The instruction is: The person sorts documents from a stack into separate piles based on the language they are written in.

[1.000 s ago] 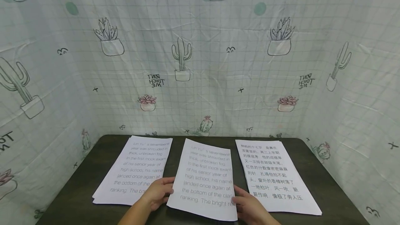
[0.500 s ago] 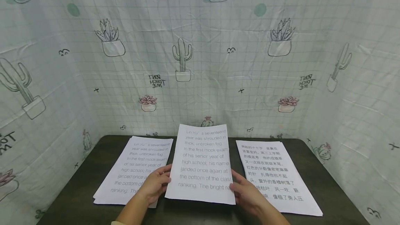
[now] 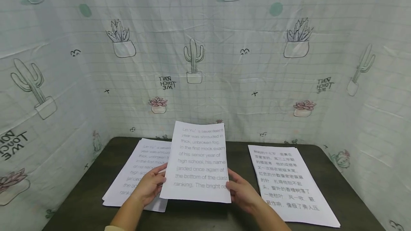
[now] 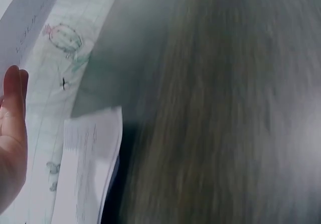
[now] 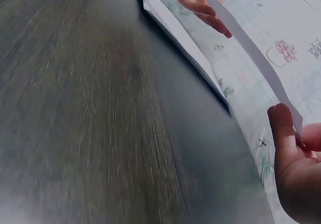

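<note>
A sheet of paper (image 3: 199,156) printed with English text is held up above the table, tilted toward me. Its left edge is pinched by my left hand (image 3: 149,186), while my right hand (image 3: 245,193) pinches the right edge. In the right wrist view the sheet (image 5: 251,45) shows edge-on and slightly bowed, with thumb and fingers on either side of it. Behind the left hand lies a stack of English-printed paper (image 3: 128,184), partly covered by the sheet and hand. A stack with Chinese text (image 3: 289,184) lies to the right, near my right forearm.
The dark wooden table (image 3: 199,220) has its far edge against a light cloth curtain (image 3: 205,63) printed with cacti and potted plants. The curtain also closes in the left and right sides.
Both hands have lifted the sheet higher off the table and carried it left, so it overlaps the left stack more. The stacks stay in place; the head view has shifted slightly.
</note>
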{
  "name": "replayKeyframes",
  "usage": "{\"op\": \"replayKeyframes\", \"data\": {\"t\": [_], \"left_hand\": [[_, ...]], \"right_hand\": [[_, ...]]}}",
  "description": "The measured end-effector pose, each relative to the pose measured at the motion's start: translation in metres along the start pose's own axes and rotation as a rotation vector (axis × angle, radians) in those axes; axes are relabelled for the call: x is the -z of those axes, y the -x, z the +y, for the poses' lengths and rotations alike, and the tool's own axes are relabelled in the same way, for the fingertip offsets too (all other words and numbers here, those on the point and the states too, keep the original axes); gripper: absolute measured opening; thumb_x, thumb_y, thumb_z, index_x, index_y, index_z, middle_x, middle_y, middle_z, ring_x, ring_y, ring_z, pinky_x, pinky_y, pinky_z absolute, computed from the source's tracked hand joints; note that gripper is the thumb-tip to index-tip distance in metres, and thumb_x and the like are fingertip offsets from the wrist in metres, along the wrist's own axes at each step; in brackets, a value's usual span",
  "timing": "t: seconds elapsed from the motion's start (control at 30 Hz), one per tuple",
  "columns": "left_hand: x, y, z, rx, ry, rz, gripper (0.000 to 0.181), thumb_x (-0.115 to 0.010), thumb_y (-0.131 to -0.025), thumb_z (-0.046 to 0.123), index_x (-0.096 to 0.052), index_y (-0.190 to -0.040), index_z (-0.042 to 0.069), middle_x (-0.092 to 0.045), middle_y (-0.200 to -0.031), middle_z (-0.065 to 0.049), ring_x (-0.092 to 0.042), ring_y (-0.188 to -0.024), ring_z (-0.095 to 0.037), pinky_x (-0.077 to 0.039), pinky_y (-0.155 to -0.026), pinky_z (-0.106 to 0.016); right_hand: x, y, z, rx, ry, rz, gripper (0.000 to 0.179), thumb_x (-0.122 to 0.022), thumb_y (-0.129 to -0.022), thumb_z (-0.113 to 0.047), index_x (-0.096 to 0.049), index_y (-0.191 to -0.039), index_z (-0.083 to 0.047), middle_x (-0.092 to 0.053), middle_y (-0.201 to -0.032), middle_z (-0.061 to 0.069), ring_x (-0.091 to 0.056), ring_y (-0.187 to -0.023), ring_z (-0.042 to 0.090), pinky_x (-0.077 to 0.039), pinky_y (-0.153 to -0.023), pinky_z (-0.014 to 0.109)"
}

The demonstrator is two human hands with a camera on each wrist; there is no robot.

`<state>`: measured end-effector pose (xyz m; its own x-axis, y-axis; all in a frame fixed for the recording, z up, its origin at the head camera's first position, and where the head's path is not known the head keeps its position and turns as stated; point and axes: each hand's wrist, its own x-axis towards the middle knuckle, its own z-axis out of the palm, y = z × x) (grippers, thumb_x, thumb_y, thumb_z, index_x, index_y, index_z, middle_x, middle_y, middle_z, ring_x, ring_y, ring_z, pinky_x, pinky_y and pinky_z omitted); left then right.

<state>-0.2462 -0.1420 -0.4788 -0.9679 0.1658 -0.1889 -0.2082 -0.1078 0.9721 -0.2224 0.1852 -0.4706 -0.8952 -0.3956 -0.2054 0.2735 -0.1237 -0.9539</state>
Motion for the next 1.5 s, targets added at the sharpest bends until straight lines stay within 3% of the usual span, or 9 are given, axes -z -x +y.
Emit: {"op": "replayKeyframes", "data": {"t": [0.43, 0.73, 0.9, 1.27, 1.5], "left_hand": [[0.049, 0.015, 0.007, 0.050, -0.090, 0.207, 0.060, -0.045, -0.088, -0.007, -0.039, -0.147, 0.000, -0.061, -0.133, -0.020, -0.068, -0.090, -0.015, -0.055, -0.068, -0.028], [0.085, 0.025, 0.015, 0.068, -0.145, 0.221, 0.058, -0.042, -0.093, -0.005, -0.033, -0.150, 0.000, -0.060, -0.135, -0.017, -0.068, -0.091, -0.014, -0.058, -0.071, -0.031], [0.101, 0.029, 0.016, 0.088, -0.177, 0.265, 0.055, -0.041, -0.095, -0.004, -0.033, -0.150, -0.002, -0.056, -0.138, -0.021, -0.067, -0.091, -0.012, -0.058, -0.072, -0.031], [0.131, 0.034, 0.024, 0.122, -0.228, 0.315, 0.054, -0.039, -0.097, -0.004, -0.029, -0.150, -0.005, -0.033, -0.151, -0.031, -0.063, -0.090, -0.007, -0.055, -0.072, -0.028], [0.142, 0.031, 0.024, 0.139, -0.292, 0.373, 0.052, -0.040, -0.098, -0.003, -0.032, -0.149, -0.005, -0.035, -0.150, -0.032, -0.063, -0.096, -0.008, -0.055, -0.073, -0.024]], "right_hand": [[-0.050, -0.032, 0.005, -0.028, 0.011, 0.012, 0.067, -0.044, -0.094, -0.002, -0.017, -0.155, -0.001, -0.067, -0.123, 0.015, -0.069, -0.095, 0.018, -0.057, -0.076, 0.034], [-0.087, -0.053, 0.012, -0.044, 0.025, 0.030, 0.065, -0.044, -0.093, 0.001, -0.021, -0.154, 0.001, -0.068, -0.119, 0.018, -0.068, -0.091, 0.021, -0.056, -0.072, 0.034], [-0.106, -0.065, 0.017, -0.058, 0.029, 0.063, 0.065, -0.046, -0.091, 0.003, -0.026, -0.152, 0.001, -0.070, -0.111, 0.015, -0.069, -0.087, 0.020, -0.056, -0.069, 0.034], [-0.138, -0.083, 0.021, -0.064, 0.010, 0.052, 0.066, -0.049, -0.086, 0.006, -0.033, -0.150, 0.000, -0.071, -0.097, 0.009, -0.069, -0.083, 0.020, -0.059, -0.069, 0.038], [-0.151, -0.092, 0.025, -0.091, 0.039, 0.080, 0.062, -0.049, -0.087, 0.008, -0.035, -0.148, 0.003, -0.070, -0.094, 0.011, -0.070, -0.079, 0.020, -0.061, -0.069, 0.040]]}}
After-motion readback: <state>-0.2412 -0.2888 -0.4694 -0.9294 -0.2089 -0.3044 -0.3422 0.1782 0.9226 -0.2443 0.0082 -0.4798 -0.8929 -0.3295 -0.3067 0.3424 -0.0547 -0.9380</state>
